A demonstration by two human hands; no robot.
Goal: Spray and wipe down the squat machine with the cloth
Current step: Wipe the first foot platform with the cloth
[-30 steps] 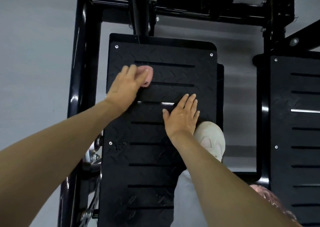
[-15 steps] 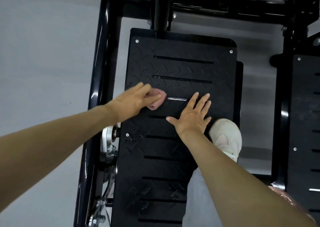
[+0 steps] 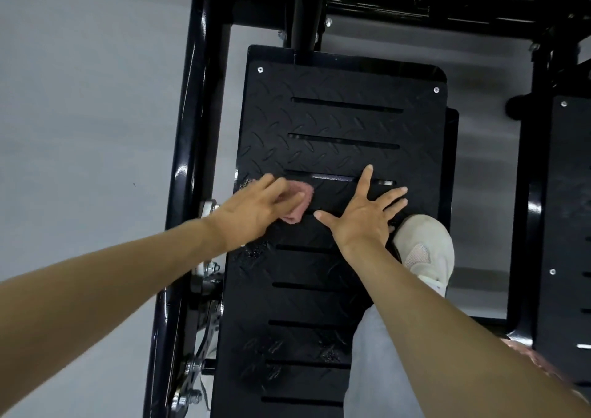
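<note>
Trouser leg: grey [image 3: 367, 369], nearest the camera, cut off by the lower edge.
Shoe: pale [image 3: 425, 251], at the foot plate's right edge just beside the right wrist. Whether it stands on the plate or beside it cannot be told.
Right hand: [image 3: 361, 219] flat on the plate, fingers spread wide, holding nothing (a brace, by the look of it).
Left hand: [image 3: 256, 210] laid over the cloth, fingers fairly straight and pressing it down. The hand is blurred and the thumb is out of sight.
Cloth: pink [image 3: 297, 203], bunched small, on the plate's middle near its left edge, its free end just beside the right thumb.
Cloth, handling: judged soft, light and limp. It should be pressed under the flat fingers rather than pinched, as it would likely snag on the raised tread or drag into a slot.
Foot plate: black tread-pattern metal [image 3: 335, 123] with crosswise slots. It looks stiff and fixed. A few wet-looking marks show low on it.
Second plate: [image 3: 566, 226] at far right, cut off.
Frame: glossy black tubing [image 3: 204, 98] to the left and across the top.
Floor: plain grey [image 3: 80, 98].
Hidden or unclear: no spray bottle is in view. A pinkish blur at lower right [image 3: 527, 357] cannot be identified. Most of the cloth lies under the fingers.
</note>
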